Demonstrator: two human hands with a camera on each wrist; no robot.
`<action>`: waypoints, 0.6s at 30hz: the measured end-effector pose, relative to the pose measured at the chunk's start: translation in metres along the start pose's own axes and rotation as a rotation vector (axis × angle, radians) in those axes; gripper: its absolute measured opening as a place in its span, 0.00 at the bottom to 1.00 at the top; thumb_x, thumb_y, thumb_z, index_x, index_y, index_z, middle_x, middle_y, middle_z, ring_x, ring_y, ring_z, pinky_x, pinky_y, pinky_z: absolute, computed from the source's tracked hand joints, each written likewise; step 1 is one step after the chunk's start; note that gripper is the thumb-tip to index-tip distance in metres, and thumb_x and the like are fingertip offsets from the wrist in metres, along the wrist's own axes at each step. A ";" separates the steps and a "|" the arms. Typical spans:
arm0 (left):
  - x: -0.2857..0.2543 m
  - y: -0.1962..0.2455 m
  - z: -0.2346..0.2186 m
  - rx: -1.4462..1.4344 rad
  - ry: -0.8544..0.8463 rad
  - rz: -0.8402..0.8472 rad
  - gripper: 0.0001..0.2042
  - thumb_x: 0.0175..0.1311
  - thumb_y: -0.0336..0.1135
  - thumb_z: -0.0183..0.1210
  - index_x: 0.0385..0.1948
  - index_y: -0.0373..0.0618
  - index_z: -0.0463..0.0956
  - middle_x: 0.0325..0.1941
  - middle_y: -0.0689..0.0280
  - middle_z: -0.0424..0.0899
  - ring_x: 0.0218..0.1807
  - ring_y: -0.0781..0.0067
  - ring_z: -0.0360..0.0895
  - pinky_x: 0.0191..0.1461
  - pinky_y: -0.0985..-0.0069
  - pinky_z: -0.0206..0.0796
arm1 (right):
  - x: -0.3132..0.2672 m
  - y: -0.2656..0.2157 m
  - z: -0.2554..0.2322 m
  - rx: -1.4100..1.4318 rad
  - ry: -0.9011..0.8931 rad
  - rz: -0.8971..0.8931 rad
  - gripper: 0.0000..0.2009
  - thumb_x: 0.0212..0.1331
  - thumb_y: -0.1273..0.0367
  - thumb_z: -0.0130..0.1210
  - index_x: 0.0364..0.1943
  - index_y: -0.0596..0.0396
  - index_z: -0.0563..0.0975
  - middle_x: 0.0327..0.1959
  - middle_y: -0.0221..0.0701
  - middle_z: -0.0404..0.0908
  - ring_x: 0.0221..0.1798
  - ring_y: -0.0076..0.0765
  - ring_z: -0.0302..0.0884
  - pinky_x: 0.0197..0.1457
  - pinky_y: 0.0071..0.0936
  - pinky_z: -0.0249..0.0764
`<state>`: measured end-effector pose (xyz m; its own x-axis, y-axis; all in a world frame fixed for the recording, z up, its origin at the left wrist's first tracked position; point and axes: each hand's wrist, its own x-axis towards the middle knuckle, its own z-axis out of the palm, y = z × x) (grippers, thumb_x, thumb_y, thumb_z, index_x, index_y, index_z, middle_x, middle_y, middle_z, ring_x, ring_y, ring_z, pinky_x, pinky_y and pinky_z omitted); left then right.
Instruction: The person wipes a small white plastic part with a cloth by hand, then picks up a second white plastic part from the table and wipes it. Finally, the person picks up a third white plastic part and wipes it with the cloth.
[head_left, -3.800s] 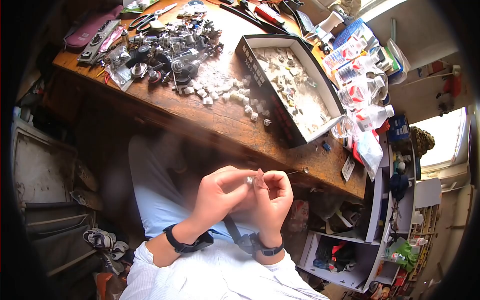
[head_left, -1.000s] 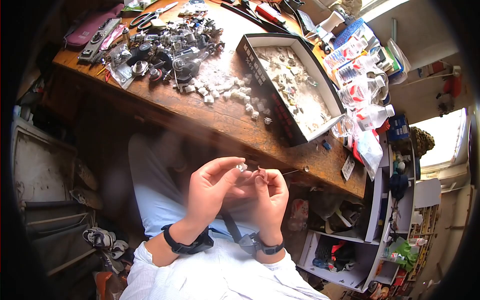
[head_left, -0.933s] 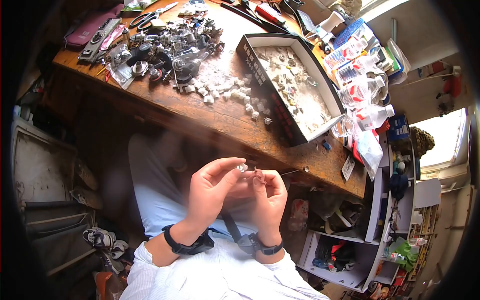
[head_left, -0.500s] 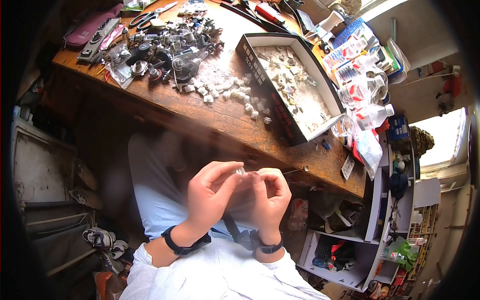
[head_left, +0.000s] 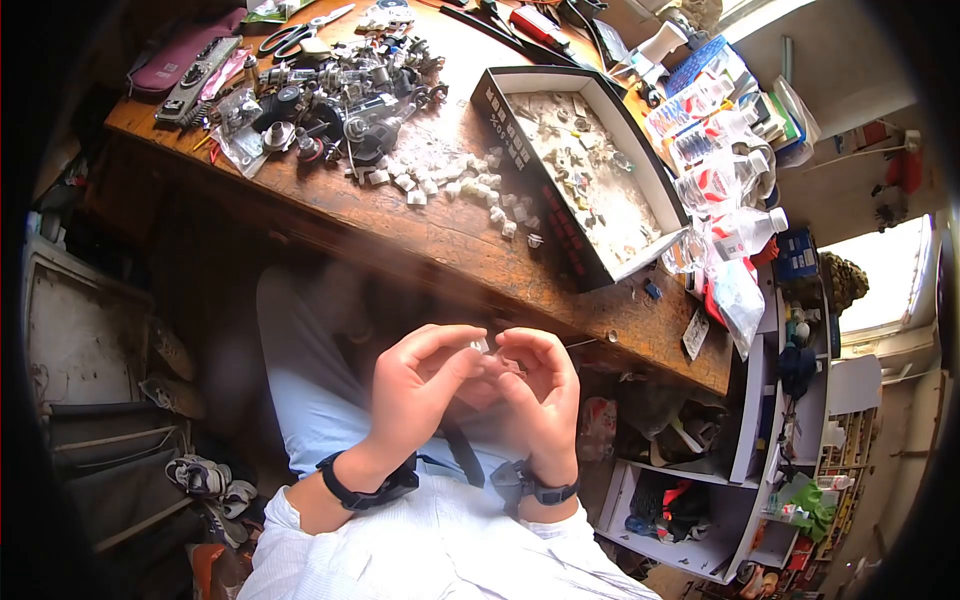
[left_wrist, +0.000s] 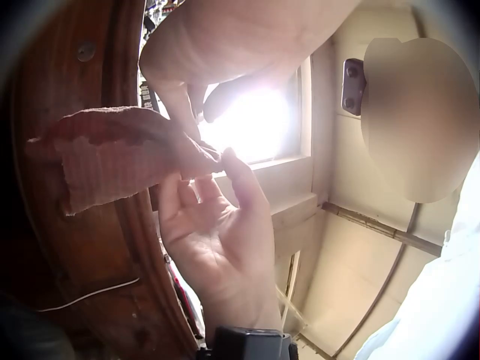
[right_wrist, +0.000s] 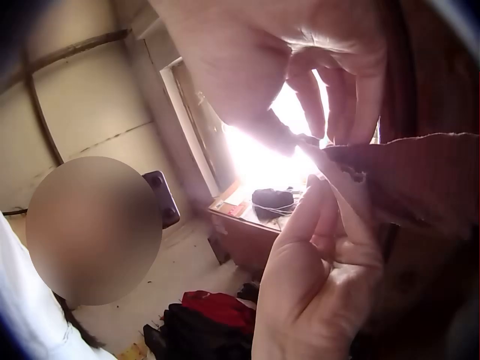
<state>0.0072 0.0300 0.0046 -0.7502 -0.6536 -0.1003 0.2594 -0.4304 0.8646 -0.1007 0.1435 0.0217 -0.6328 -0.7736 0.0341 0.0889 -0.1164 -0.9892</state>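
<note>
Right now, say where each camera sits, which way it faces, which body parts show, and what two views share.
Head view: from the wearer's head, forward and down at the desk; left hand, right hand, white clothing show.
Left wrist: on the left wrist, facing its hand's work and upward; both hands, head, clothing show.
Right wrist: on the right wrist, also facing the work and upward; both hands, head, clothing show.
Shared: both wrist views show the brownish sheet and bright window.

White characters are running along the black box's side, with red ones showing below; red labels are wrapping the bottles. All are appearing too small or blurred to read.
</note>
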 end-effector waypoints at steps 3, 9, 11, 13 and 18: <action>0.001 -0.001 -0.001 -0.003 -0.010 0.002 0.10 0.67 0.22 0.56 0.47 0.32 0.77 0.41 0.61 0.84 0.44 0.76 0.83 0.47 0.82 0.77 | 0.002 0.006 -0.010 -0.089 -0.051 -0.048 0.09 0.61 0.80 0.57 0.45 0.64 0.75 0.50 0.35 0.74 0.51 0.23 0.74 0.54 0.20 0.73; 0.002 -0.008 -0.007 0.090 -0.013 0.101 0.09 0.65 0.22 0.57 0.46 0.34 0.79 0.43 0.63 0.81 0.43 0.77 0.82 0.47 0.80 0.77 | 0.000 0.006 -0.004 -0.158 0.052 -0.079 0.04 0.62 0.80 0.57 0.38 0.65 0.76 0.41 0.32 0.77 0.43 0.23 0.77 0.48 0.19 0.75; 0.002 -0.006 -0.005 0.126 -0.021 0.136 0.09 0.65 0.23 0.57 0.46 0.34 0.79 0.43 0.63 0.81 0.43 0.77 0.82 0.47 0.80 0.77 | -0.001 0.005 -0.002 -0.178 0.062 -0.071 0.04 0.61 0.80 0.57 0.38 0.65 0.76 0.39 0.32 0.77 0.41 0.22 0.78 0.47 0.18 0.76; 0.000 -0.001 0.000 -0.119 -0.087 -0.031 0.09 0.66 0.23 0.57 0.46 0.34 0.79 0.44 0.64 0.81 0.43 0.76 0.82 0.48 0.80 0.77 | -0.002 0.004 0.000 -0.199 0.073 -0.062 0.04 0.61 0.79 0.58 0.38 0.65 0.76 0.38 0.31 0.78 0.40 0.22 0.79 0.45 0.18 0.76; 0.001 -0.005 -0.002 -0.099 -0.086 -0.048 0.10 0.66 0.23 0.57 0.46 0.34 0.79 0.44 0.63 0.81 0.44 0.76 0.82 0.47 0.79 0.78 | -0.004 0.002 0.005 -0.185 0.139 -0.015 0.05 0.61 0.79 0.59 0.39 0.64 0.77 0.37 0.31 0.80 0.40 0.22 0.80 0.45 0.18 0.77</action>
<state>0.0069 0.0304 -0.0011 -0.8117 -0.5764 -0.0943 0.2773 -0.5224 0.8063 -0.0944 0.1434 0.0204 -0.7340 -0.6779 0.0415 -0.0559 -0.0007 -0.9984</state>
